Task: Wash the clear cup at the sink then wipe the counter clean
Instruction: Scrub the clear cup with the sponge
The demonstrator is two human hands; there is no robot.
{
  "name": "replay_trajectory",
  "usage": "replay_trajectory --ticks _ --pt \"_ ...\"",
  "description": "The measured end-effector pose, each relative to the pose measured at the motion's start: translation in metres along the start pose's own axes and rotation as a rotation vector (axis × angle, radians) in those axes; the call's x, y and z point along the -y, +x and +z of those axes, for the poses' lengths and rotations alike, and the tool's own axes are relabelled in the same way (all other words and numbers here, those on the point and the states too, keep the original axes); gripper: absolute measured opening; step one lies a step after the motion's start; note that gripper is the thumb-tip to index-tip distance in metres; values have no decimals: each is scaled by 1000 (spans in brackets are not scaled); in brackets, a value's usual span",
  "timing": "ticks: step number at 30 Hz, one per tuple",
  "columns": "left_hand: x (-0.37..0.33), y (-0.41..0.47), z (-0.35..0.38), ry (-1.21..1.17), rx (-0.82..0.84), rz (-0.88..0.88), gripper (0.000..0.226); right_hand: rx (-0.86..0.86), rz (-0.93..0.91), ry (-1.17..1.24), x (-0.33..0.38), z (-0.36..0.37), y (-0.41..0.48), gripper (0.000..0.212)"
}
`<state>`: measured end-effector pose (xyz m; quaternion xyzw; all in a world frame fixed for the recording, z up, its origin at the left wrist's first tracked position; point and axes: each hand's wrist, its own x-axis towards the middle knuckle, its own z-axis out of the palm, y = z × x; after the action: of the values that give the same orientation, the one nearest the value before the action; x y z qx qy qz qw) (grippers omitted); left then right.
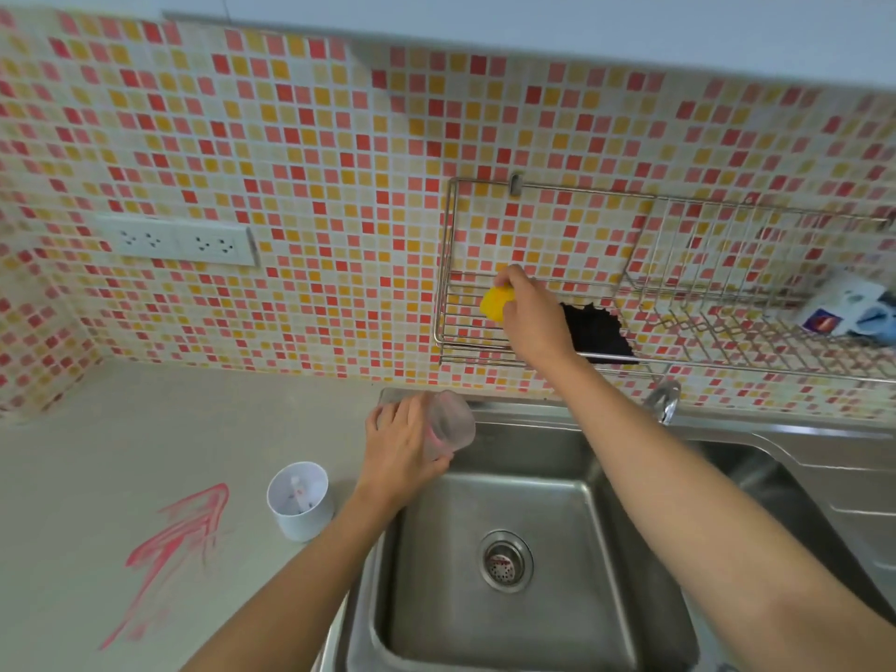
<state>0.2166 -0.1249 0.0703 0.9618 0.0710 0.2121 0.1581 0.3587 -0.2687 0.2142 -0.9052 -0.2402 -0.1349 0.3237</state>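
My left hand (405,441) grips the clear cup (453,424), tilted on its side over the back left corner of the steel sink (601,521). My right hand (531,312) reaches up to the wire wall rack (446,303) and is closed on a yellow sponge (495,303) at the rack's left end. A dark cloth (599,334) lies in the rack just right of that hand. Red smears (177,540) streak the beige counter (121,429) left of the sink.
A white cup (299,499) holding small items stands on the counter between the smears and the sink. The tap (663,400) sits behind the basin. A second basin (771,482) lies to the right. Packets (843,308) rest at the rack's right end. Wall sockets (177,242) sit at left.
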Motion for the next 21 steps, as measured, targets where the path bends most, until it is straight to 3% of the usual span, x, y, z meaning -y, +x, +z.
replay_trajectory --ticks 3,8,10,14,19,21 --pt "0 -2 -5 -64 11 5 76 -64 -88 183 2 -12 -40 31" --pt "-12 -3 -12 -143 49 30 75 294 126 314 -25 -7 -103 23" --pt "-21 -2 -12 -125 62 68 75 350 189 375 -34 -4 -121 20" --pt "-36 3 -15 -66 66 150 72 335 146 292 -49 -8 -132 41" --pt "-57 12 -18 -1 100 171 76 282 172 374 -65 -18 -134 41" --pt "-65 15 -18 21 108 191 77 254 201 529 -70 -22 -133 39"
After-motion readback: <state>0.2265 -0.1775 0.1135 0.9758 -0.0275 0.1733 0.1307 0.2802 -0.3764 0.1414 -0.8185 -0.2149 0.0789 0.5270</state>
